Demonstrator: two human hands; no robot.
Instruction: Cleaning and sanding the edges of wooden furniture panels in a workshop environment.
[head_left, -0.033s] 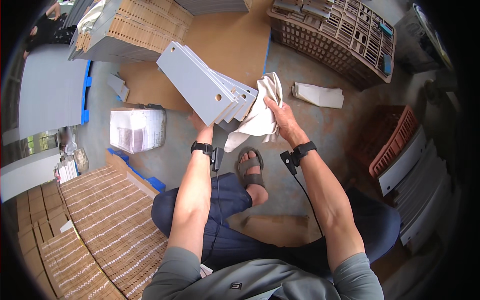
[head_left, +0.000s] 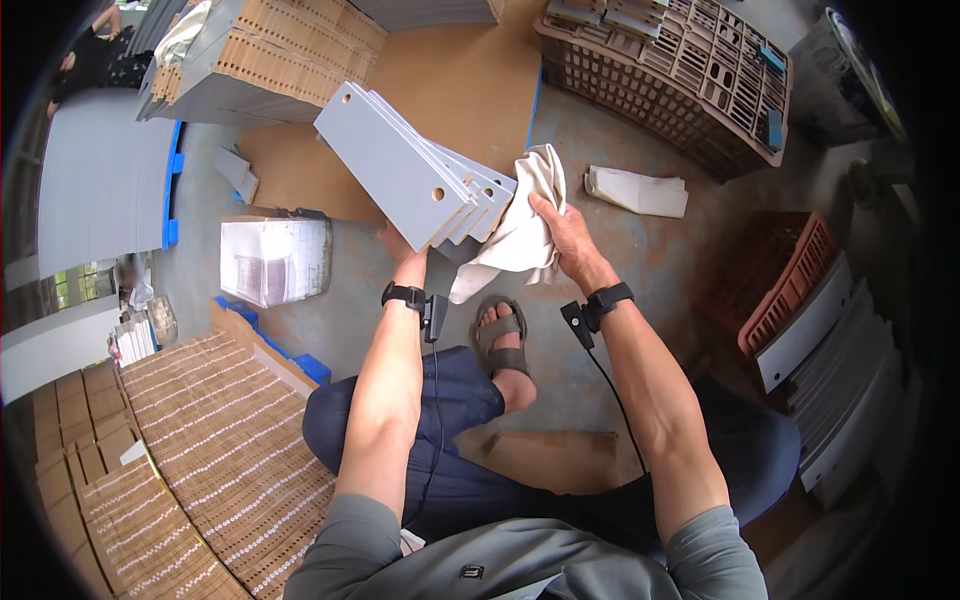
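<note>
A fanned stack of several narrow grey boards [head_left: 390, 165], with round holes near their ends, is tilted in front of me. My left hand [head_left: 404, 252] holds the stack at its near end; the boards hide most of its fingers. Bunched in my right hand [head_left: 570, 240] is a cream cloth [head_left: 515, 235], its thumb closed over the fabric. The cloth lies against the right ends of the boards and hangs down below them. Both wrists carry black straps with small devices and cables.
A brown board surface [head_left: 450, 90] bears tall stacks of drilled panels [head_left: 290, 70] at the far left. Plastic crates [head_left: 650, 110] [head_left: 790, 280] stand to the right, near a folded white cloth [head_left: 637, 191]. A white box [head_left: 275, 260] and stacked wooden strips [head_left: 230, 430] are on the left.
</note>
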